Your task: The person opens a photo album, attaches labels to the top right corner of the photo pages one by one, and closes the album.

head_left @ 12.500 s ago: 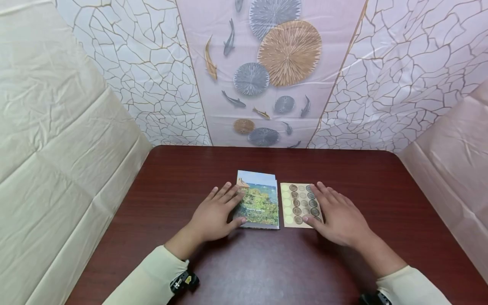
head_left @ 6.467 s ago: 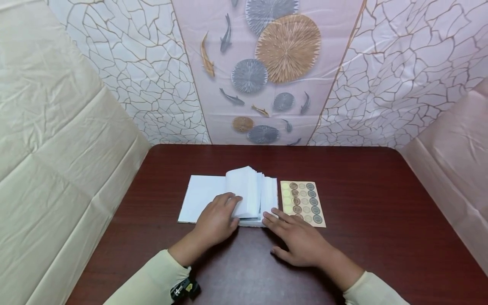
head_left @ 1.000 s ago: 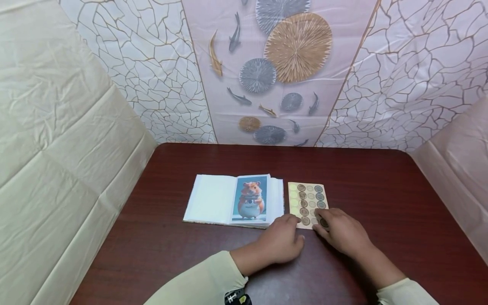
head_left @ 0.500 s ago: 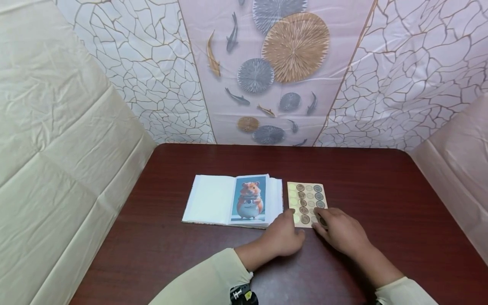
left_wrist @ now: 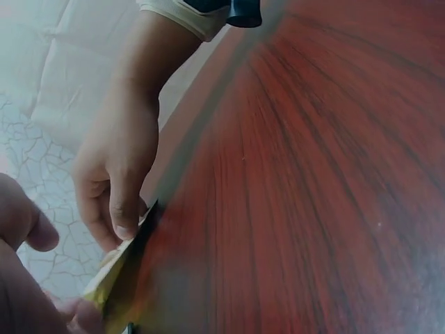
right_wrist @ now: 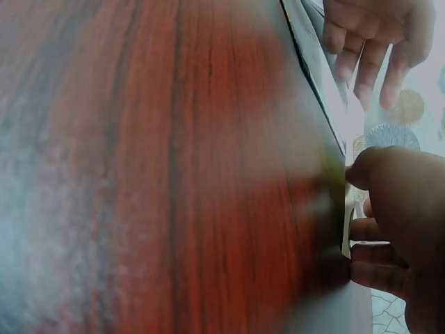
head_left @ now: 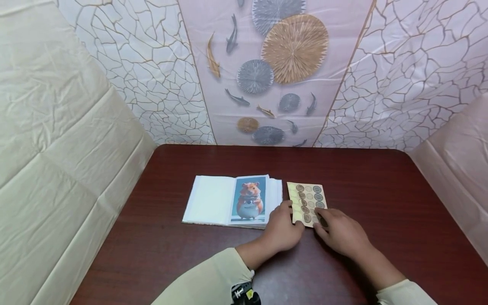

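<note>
A cream sticker sheet with rows of round, coin-like stickers lies right of the photo album. My right hand pinches its lower right corner, thumb at the near edge and fingers over the top. In the left wrist view, that right hand grips the edge of the sheet, which looks slightly raised. My left hand is between album and sheet, its fingertips at the sheet's lower left edge. The right wrist view shows the left hand with fingers loosely extended. The album is open at a hamster picture.
Both items lie on a dark red-brown wooden table. A patterned backdrop hangs behind its far edge, with pale fabric along the left side. A black camera strap is on the left wrist.
The album, closed at first, was opened and its pages turned to the hamster picture. Both hands then came to the sticker sheet. Over the last second the left hand crept up the sheet's left edge.
</note>
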Demonstrator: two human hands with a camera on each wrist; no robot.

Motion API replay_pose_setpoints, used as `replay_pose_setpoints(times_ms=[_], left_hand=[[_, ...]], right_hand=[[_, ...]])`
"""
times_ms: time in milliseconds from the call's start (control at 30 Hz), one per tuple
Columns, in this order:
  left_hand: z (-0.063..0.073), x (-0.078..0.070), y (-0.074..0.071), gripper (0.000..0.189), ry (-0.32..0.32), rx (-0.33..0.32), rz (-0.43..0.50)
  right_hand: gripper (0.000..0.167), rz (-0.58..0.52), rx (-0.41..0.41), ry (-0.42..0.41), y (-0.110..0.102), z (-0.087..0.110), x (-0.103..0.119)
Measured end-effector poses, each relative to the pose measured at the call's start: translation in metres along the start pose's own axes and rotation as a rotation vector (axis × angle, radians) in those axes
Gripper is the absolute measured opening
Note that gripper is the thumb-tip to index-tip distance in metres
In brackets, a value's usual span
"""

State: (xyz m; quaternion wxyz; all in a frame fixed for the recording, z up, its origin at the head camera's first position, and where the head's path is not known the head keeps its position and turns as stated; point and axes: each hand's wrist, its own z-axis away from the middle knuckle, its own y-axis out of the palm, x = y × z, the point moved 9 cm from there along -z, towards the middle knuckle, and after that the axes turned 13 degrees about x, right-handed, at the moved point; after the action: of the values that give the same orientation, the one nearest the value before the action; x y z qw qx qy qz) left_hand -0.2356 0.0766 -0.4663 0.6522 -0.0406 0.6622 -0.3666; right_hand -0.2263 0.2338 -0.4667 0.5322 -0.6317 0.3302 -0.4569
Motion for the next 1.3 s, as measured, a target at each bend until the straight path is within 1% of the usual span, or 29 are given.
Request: replay_pose_setpoints(times_ms=[100, 133, 300, 367, 467, 567, 733, 833, 933, 1100, 1200, 1300], left_hand=[[-0.002, 0.001, -0.001, 0.055, 0.025, -0.02, 0.14], [-0.003, 0.003, -0.001, 0.055, 0.024, -0.022, 0.19], [-0.006, 0.012, 0.005, 0.053, -0.042, -0.035, 0.464], [-0.006, 0.014, 0.009, 0.049, -0.077, -0.034, 0.573], [-0.007, 0.016, 0.014, 0.038, -0.11, -0.019, 0.684], [-0.008, 0.015, 0.017, 0.031, -0.11, -0.006, 0.733], [-0.01, 0.016, 0.022, 0.037, -0.093, 0.017, 0.785], [-0.012, 0.017, 0.024, 0.039, -0.085, 0.024, 0.782], [-0.013, 0.019, 0.024, 0.04, -0.086, 0.017, 0.776], [-0.013, 0.021, 0.025, 0.039, -0.098, 0.014, 0.791], [-0.012, 0.02, 0.026, 0.039, -0.095, 0.015, 0.796], [-0.012, 0.02, 0.027, 0.04, -0.091, 0.017, 0.8]], right_hand=[[0.045, -0.013, 0.012, 0.019, 0.001, 0.001, -0.003], [0.045, -0.017, 0.015, 0.024, 0.001, 0.002, -0.003], [0.046, -0.039, 0.012, 0.024, 0.0, 0.004, -0.005], [0.046, -0.04, 0.002, 0.017, -0.002, 0.005, -0.004], [0.047, -0.038, -0.014, 0.006, -0.004, 0.006, -0.001], [0.046, -0.034, -0.023, -0.003, -0.006, 0.007, 0.001], [0.044, -0.025, -0.034, -0.01, -0.008, 0.009, 0.004], [0.043, -0.011, -0.053, -0.022, -0.011, 0.011, 0.007], [0.041, 0.004, -0.096, -0.043, -0.015, 0.013, 0.011], [0.029, 0.01, -0.157, -0.083, -0.021, 0.014, 0.017], [0.025, 0.007, -0.161, -0.089, -0.02, 0.014, 0.019], [0.027, 0.009, -0.163, -0.086, -0.02, 0.013, 0.019]])
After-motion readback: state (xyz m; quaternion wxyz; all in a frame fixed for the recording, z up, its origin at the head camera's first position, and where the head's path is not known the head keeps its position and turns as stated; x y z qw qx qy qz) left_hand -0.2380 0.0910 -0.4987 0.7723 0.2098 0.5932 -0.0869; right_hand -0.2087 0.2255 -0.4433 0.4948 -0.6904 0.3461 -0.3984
